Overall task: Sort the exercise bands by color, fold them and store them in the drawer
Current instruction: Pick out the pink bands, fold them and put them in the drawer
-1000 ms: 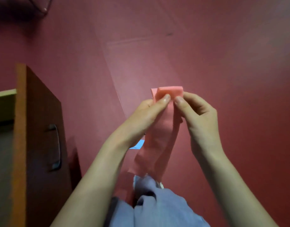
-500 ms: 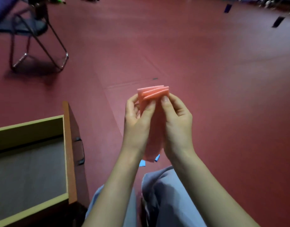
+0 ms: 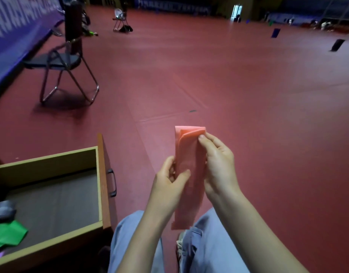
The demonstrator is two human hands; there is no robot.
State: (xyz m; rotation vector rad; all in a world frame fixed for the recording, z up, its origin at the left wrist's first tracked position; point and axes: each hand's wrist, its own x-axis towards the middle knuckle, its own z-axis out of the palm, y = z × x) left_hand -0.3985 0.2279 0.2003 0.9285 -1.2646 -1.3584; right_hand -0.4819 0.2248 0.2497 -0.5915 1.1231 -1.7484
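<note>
Both hands pinch the pink band (image 3: 189, 166) at centre frame: the right hand (image 3: 217, 166) grips its folded top edge between thumb and fingers, and the left hand (image 3: 169, 186) clamps its left edge lower down. The band hangs upright above the knees. At lower left the open drawer (image 3: 99, 174) holds a green band (image 3: 9, 234).

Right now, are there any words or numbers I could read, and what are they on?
On the purple banner, left: white lettering, too blurred to read.
On the far wall banner: faint lettering, too small to read.
On the pink band and the drawer: no writing shows.
</note>
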